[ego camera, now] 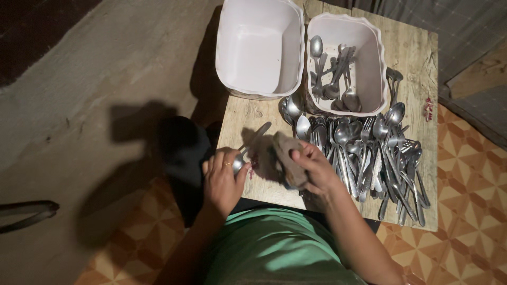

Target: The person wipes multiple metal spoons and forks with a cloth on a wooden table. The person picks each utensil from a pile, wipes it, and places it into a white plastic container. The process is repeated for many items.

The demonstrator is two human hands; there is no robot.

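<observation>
A: Left hand (223, 178) first; what's it on?

B: Closed round a spoon (247, 149); fingers wrap the bowl end, handle sticks up and away toward the tubs; spoon is off the pile, held just above the near left part of the wooden surface (237, 119).

A: Right hand (312, 166)?

B: Clenched on a crumpled brownish cloth (288, 158); cloth bunches between thumb and fingers, just beside the spoon; can't tell if cloth and spoon touch.

A: Cutlery?

B: Big heap of loose metal cutlery (377, 161), spoons and forks, spread over the right half of the surface, just right of the right hand; handles mostly point to the near edge; the heap reaches up to the tubs.

A: Tubs?

B: Two pale plastic tubs at the far edge; left tub (259, 47) shows nothing inside, hangs partly past the surface's left edge; right tub (346, 60) holds a handful of spoons lying loose on its bottom; tubs sit side by side, touching or nearly so.

A: Anything else?

B: Green shirt (274, 248) at the bottom of view; patterned orange floor tiles (465, 174) right of the surface, bare grey floor to the left; lighting dim, hard shadows.
</observation>
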